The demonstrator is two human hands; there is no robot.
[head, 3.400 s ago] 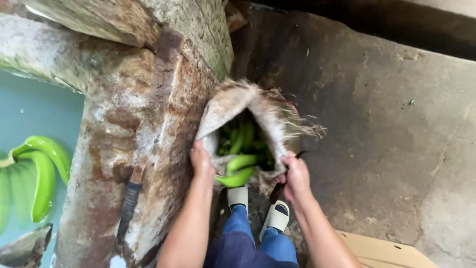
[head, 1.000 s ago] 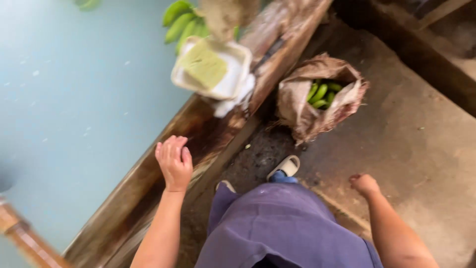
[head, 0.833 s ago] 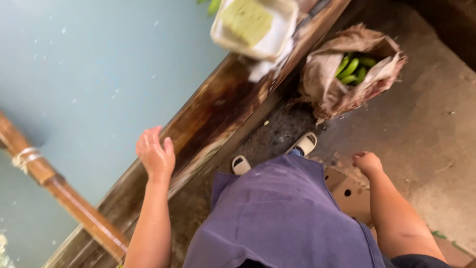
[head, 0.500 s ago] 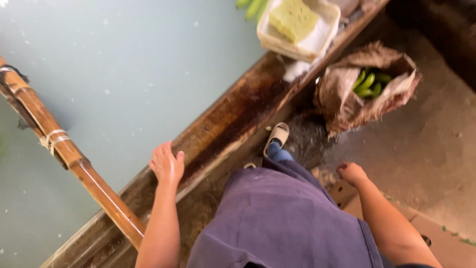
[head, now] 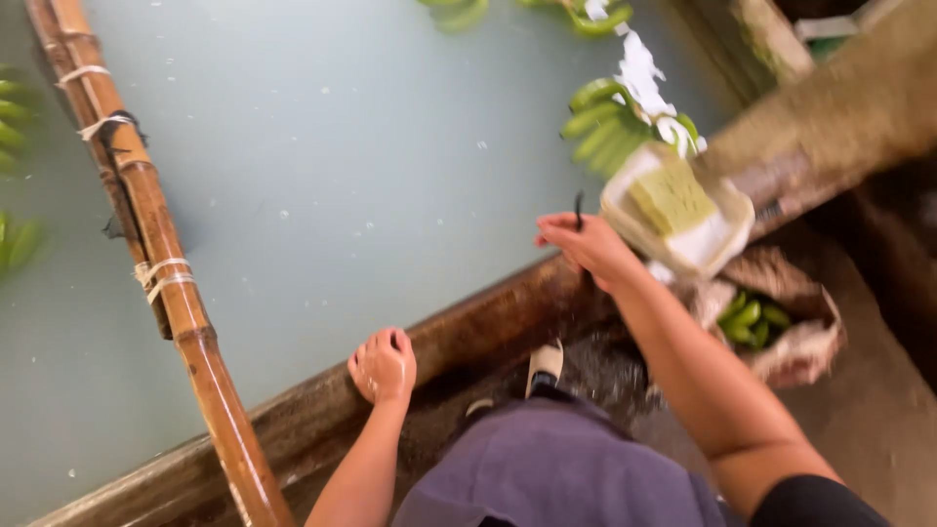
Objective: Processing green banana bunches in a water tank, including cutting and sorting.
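We are leaning over wet wooden rim (head: 488, 322) of water tank (head: 342, 176). Left hand (head: 383, 365) clenched, resting on rim. Right hand (head: 586, 246) reaching out above rim, pinching thin dark object (head: 579, 208) between fingertips; what it is, we cannot tell. Just right of that hand, white tray (head: 717, 239) carrying green sponge (head: 670, 198) sitting on rim. Green bananas (head: 610, 122) floating beyond tray. Open sack (head: 805, 342) with bananas standing on floor. Bamboo pole (head: 161, 263) crossing water at left.
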